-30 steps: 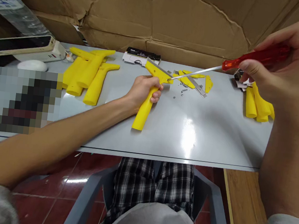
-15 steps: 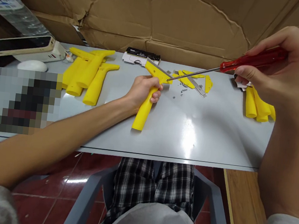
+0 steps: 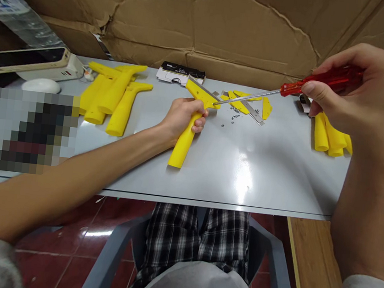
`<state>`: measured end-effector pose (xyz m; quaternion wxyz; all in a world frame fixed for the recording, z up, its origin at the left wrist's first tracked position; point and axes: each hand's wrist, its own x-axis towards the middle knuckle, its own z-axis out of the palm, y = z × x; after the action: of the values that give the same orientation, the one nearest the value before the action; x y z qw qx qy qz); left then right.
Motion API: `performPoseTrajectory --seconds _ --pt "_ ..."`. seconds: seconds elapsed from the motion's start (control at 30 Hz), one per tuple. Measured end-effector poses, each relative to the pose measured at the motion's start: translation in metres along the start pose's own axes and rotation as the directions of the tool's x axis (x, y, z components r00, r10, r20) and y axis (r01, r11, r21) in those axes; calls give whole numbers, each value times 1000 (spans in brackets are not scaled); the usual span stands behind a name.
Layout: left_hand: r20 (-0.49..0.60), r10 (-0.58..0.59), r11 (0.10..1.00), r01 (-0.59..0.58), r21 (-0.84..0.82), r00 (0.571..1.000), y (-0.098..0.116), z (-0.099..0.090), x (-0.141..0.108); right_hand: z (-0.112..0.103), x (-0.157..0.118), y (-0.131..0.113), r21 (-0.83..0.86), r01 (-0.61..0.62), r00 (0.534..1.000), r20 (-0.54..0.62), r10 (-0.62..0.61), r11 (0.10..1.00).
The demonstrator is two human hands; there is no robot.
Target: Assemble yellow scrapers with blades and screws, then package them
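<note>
My left hand is wrapped round the neck of a yellow scraper, whose wide head points away from me with a metal blade along its far edge. In my right hand is a screwdriver with a clear red handle, its fingers closed round the grip. The long shaft slants down to the left, and its tip meets the right end of the scraper head. Any screw under the tip is too small to make out. Just right of the head lie loose screws, blades and flat yellow plates.
Several yellow handles are piled on the left, and more yellow handles lie at the right by my wrist. A black-and-white box stands at the back against cardboard. A phone and a white mouse are far left.
My right hand and the screwdriver handle have dipped slightly, so the shaft lies a little flatter. The tip stays at the scraper head, and my left hand keeps its hold.
</note>
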<state>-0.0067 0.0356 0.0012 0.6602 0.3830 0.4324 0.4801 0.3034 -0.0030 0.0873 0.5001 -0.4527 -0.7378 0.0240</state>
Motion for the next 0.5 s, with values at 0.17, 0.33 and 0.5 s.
performPoseTrajectory --seconds 0.17,0.33,0.5 --pt "3 1 1000 -1 20 1000 1 0 -2 3 0 -1 -4 -29 1000 -2 29 1000" --pt "11 3 999 -4 33 1000 2 2 -3 -7 2 -2 -19 33 996 89 -31 999" --pt "4 27 997 -27 73 1000 2 5 -5 -17 -1 -6 -86 63 989 137 -51 994"
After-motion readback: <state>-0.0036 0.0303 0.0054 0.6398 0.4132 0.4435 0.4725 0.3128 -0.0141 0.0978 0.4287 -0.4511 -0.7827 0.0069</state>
